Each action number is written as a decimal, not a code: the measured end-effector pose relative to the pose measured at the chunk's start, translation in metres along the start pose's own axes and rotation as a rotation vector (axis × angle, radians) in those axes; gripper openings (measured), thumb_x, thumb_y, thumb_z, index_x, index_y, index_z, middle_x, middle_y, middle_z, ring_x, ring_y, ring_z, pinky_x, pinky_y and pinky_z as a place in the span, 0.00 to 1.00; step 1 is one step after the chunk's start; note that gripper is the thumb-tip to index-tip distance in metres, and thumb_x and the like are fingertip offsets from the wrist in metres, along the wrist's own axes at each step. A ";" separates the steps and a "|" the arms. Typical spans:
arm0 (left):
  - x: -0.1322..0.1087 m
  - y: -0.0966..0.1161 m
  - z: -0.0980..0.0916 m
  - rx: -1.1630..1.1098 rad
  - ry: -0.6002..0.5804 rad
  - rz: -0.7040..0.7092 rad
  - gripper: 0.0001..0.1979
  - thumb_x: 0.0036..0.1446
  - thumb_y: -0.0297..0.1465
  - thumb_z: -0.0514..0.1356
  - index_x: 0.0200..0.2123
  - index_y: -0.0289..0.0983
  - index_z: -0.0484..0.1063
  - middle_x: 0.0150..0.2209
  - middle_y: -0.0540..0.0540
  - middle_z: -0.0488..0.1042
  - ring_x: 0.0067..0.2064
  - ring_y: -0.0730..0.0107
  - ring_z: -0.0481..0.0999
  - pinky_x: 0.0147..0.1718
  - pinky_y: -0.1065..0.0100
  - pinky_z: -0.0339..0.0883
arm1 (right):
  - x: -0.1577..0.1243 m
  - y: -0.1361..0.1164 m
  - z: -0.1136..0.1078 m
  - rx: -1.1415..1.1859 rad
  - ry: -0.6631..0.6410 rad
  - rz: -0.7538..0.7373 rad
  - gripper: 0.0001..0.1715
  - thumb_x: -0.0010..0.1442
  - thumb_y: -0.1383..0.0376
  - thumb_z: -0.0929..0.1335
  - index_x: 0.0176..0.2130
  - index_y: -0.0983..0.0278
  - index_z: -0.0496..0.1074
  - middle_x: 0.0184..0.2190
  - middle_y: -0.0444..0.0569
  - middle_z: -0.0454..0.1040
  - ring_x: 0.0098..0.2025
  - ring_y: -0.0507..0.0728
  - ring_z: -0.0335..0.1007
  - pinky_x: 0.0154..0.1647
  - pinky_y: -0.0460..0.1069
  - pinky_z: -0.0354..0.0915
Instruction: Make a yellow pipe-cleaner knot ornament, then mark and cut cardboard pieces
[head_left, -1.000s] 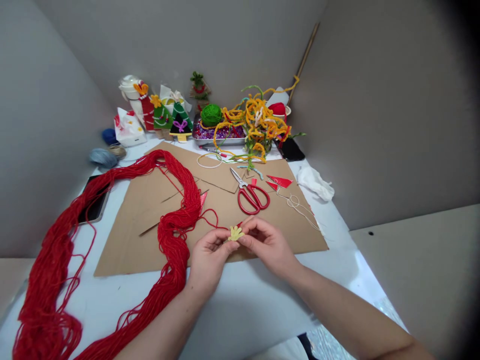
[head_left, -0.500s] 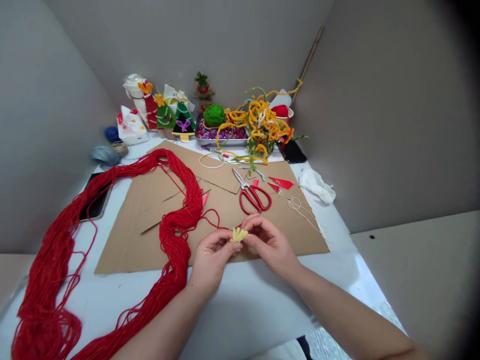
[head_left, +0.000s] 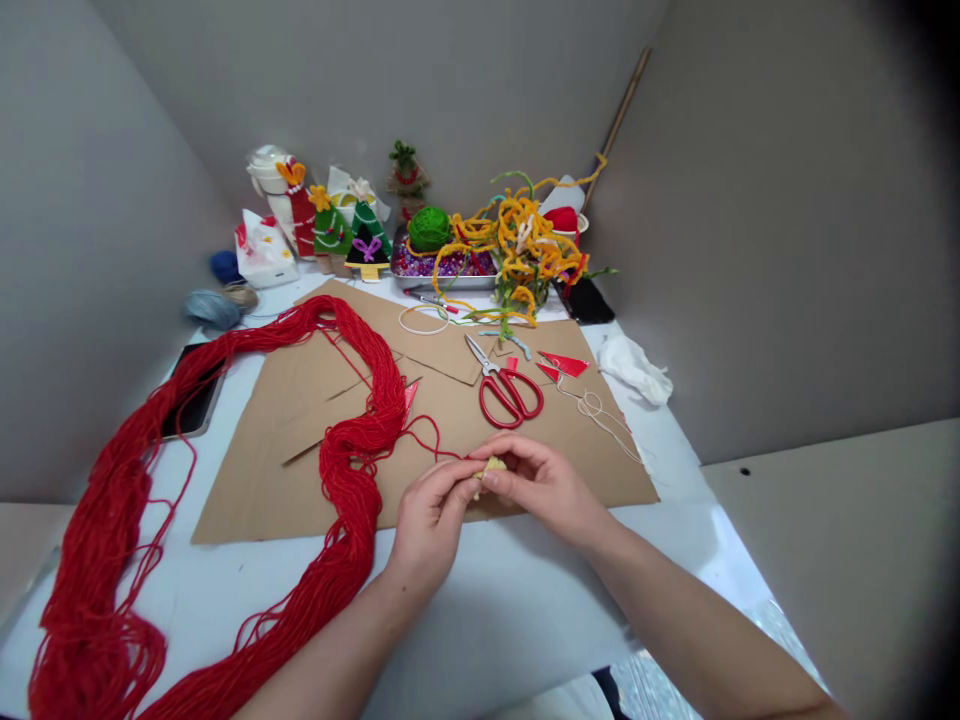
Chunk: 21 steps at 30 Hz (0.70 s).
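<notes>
Between my fingertips, just over the front part of the cardboard [head_left: 600, 450], is a small pale-yellow looped yarn piece [head_left: 495, 464]. My left hand [head_left: 431, 515] pinches its left side between thumb and fingers. From the right, my right hand [head_left: 546, 492] grips it the same way, and the fingers cover much of it. A thin red strand [head_left: 433, 435] runs from the big red yarn skein [head_left: 352, 500] up to my fingers. Red-handled scissors [head_left: 501, 385] lie with blades parted just beyond my hands.
At the back are felt tree ornaments [head_left: 330, 232], a bead tray [head_left: 450, 283], a green yarn ball [head_left: 430, 230] and tangled orange yarn [head_left: 525, 240]. Red felt scraps [head_left: 564, 366] with white thread and a crumpled tissue [head_left: 637, 370] lie right. A phone [head_left: 196, 400] is partly under the skein.
The yellow yarn piece has turned and shifted slightly right, and my fingers now cover more of it. My left fingers have moved inward over it. The other things stay in place.
</notes>
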<state>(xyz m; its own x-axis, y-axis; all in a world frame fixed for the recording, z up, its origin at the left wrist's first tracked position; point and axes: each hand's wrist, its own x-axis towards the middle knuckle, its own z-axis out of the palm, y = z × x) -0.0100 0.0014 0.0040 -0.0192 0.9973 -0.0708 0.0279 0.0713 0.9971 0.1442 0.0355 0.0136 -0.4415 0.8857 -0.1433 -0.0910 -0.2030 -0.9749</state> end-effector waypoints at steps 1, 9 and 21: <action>0.000 0.000 0.001 -0.053 0.008 -0.037 0.06 0.55 0.29 0.59 0.37 0.39 0.74 0.33 0.48 0.77 0.35 0.70 0.75 0.37 0.70 0.67 | 0.000 0.001 0.000 0.011 0.024 -0.001 0.12 0.54 0.61 0.71 0.39 0.63 0.73 0.35 0.46 0.72 0.34 0.50 0.68 0.37 0.46 0.66; 0.003 0.006 0.001 -0.264 0.078 -0.189 0.05 0.47 0.28 0.64 0.26 0.36 0.69 0.22 0.53 0.72 0.25 0.79 0.68 0.27 0.76 0.63 | 0.003 0.008 0.005 0.081 0.135 -0.149 0.06 0.51 0.64 0.73 0.31 0.62 0.72 0.33 0.45 0.70 0.34 0.52 0.69 0.37 0.48 0.67; 0.004 0.005 -0.001 -0.371 -0.077 -0.317 0.10 0.53 0.37 0.62 0.31 0.34 0.72 0.23 0.51 0.71 0.24 0.80 0.65 0.24 0.76 0.59 | 0.005 0.004 0.000 0.022 0.149 -0.171 0.03 0.53 0.65 0.72 0.30 0.62 0.73 0.33 0.45 0.71 0.35 0.52 0.69 0.36 0.48 0.67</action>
<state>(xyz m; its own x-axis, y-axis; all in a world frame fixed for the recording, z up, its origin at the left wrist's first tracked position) -0.0111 0.0057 0.0083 0.1051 0.9270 -0.3601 -0.3258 0.3742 0.8683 0.1413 0.0392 0.0090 -0.2819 0.9594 -0.0011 -0.1732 -0.0520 -0.9835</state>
